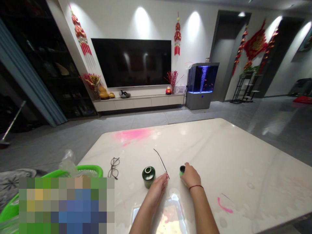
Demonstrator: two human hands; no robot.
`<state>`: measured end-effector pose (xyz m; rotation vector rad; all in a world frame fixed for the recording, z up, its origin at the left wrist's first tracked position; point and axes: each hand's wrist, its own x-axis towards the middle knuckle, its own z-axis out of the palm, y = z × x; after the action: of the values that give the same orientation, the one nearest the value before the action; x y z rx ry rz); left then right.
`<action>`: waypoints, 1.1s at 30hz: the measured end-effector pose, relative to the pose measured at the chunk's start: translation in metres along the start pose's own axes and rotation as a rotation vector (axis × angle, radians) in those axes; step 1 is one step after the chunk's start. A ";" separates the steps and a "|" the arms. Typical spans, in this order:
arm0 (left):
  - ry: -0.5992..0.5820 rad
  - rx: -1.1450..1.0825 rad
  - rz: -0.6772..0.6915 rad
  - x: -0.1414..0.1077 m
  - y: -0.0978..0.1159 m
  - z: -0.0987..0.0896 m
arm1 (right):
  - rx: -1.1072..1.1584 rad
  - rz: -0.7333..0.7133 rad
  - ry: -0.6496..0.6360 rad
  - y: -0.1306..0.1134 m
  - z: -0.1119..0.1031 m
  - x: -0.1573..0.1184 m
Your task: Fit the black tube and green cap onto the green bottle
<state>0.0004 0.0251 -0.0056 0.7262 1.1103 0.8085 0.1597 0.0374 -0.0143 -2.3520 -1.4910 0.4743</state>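
Observation:
My left hand is closed at the fingertips around the lower end of a thin dark rod with a bent far tip, which looks like a glasses temple arm. Just left of that hand stands a dark green glass jar, upright, its round mouth uncovered. My right hand, with a dark red cord on the wrist, grips a small green cap whose dark hollow side faces up. Farther left, a pair of round thin-rimmed glasses lies on the marble-look table.
A bright green basket with a clear plastic bag sits at the left, partly pixelated. Pink strips lie right of my right arm. A pink stain marks the far table edge. Beyond are a television and fish tank.

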 end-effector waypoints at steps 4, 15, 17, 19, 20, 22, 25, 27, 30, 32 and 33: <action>0.063 0.049 0.046 -0.002 0.002 0.001 | 0.056 -0.156 0.136 -0.017 -0.002 -0.007; 0.153 0.446 0.331 -0.005 0.017 -0.007 | 0.264 -0.382 0.010 -0.042 0.010 -0.016; 0.177 0.545 0.434 -0.011 0.019 -0.008 | 0.249 -0.367 -0.002 -0.042 0.011 -0.016; 0.228 0.623 0.514 -0.018 0.023 -0.010 | 0.233 -0.366 -0.017 -0.042 0.012 -0.015; 0.263 0.664 0.547 -0.022 0.026 -0.011 | 0.224 -0.369 -0.024 -0.043 0.013 -0.015; 0.358 0.769 0.628 -0.028 0.032 -0.014 | 0.209 -0.370 -0.037 -0.044 0.016 -0.015; 0.533 0.943 0.833 -0.030 0.036 -0.021 | 0.197 -0.361 -0.051 -0.045 0.020 -0.015; 0.624 1.055 0.945 -0.027 0.035 -0.027 | 0.197 -0.362 -0.058 -0.046 0.021 -0.015; 0.700 1.199 0.867 -0.019 0.027 -0.035 | 0.175 -0.354 -0.070 -0.045 0.022 -0.015; 0.711 1.270 0.730 -0.016 0.023 -0.039 | 0.129 -0.338 -0.083 -0.046 0.023 -0.015; 0.703 1.299 0.670 -0.015 0.022 -0.040 | 0.099 -0.326 -0.090 -0.046 0.024 -0.016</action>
<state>-0.0454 0.0277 0.0088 2.0761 2.0997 0.8509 0.1057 0.0436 -0.0139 -1.9847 -1.8054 0.5600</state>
